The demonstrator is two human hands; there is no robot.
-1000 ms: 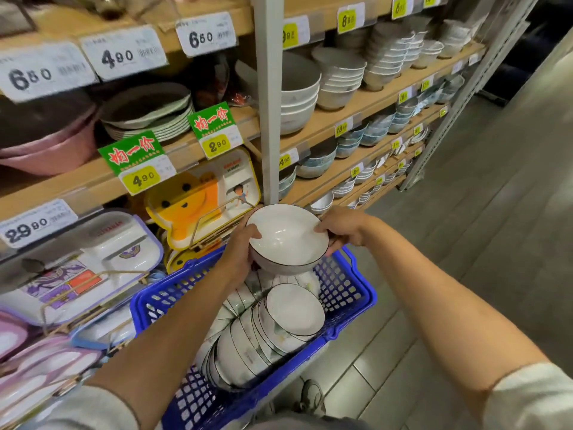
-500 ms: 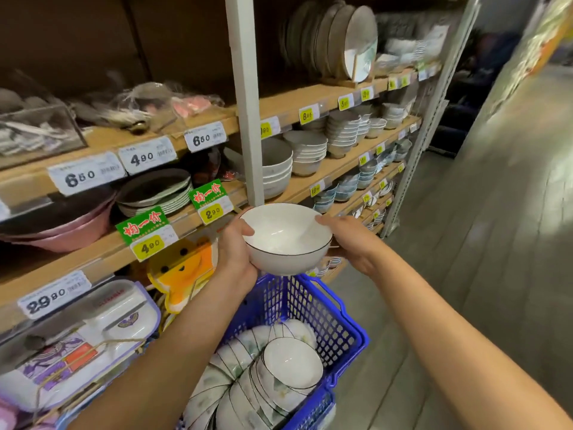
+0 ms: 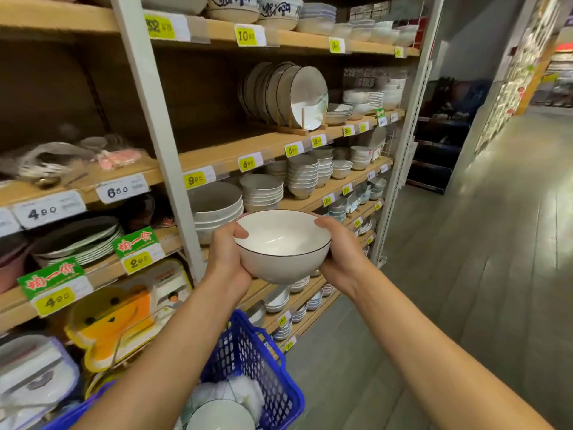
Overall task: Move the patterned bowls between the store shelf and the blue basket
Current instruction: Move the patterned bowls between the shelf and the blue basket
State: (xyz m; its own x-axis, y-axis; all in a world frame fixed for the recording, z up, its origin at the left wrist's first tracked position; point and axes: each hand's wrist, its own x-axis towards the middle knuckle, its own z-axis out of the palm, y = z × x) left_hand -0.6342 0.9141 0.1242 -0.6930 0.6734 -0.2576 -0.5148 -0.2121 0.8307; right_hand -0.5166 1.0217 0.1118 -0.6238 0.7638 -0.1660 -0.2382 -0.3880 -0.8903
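I hold the white bowl (image 3: 283, 243) mouth-up at mid-frame, left hand (image 3: 228, 259) and right hand (image 3: 341, 256) curled round opposite sides, equally near, with the shelf's stacked bowls (image 3: 262, 193) just above and behind it and the blue basket (image 3: 248, 352) below at bottom centre.

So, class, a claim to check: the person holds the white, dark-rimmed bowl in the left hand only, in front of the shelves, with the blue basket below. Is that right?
Not quite. The head view shows both hands on the white bowl: the left hand and the right hand each grip one side. The rest holds: shelves behind, blue basket below.
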